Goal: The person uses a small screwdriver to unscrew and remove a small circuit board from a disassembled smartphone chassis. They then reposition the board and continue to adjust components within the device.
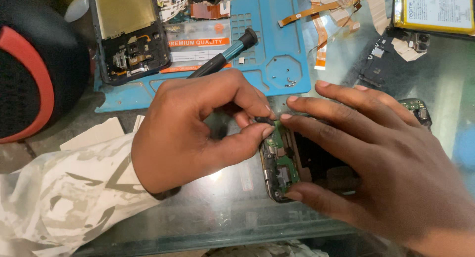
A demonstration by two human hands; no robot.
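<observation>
In the head view, the opened phone [287, 163] is pinned flat under the spread fingers of the right hand [376, 158], so it is kept steady. A small dark part [264, 120] is pinched by the left hand [198, 128] just above the green board. Behind the fingers lie a screwdriver [225, 56], a blue mat [277, 44] and loose flex cables [321, 19]; nothing is seen between.

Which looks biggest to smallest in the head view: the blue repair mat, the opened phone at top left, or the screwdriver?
1. Blue repair mat.
2. Opened phone at top left.
3. Screwdriver, partly hidden by the left hand, so its full length is unsure.

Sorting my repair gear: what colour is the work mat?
Blue work mat; head view shows it best.
</observation>
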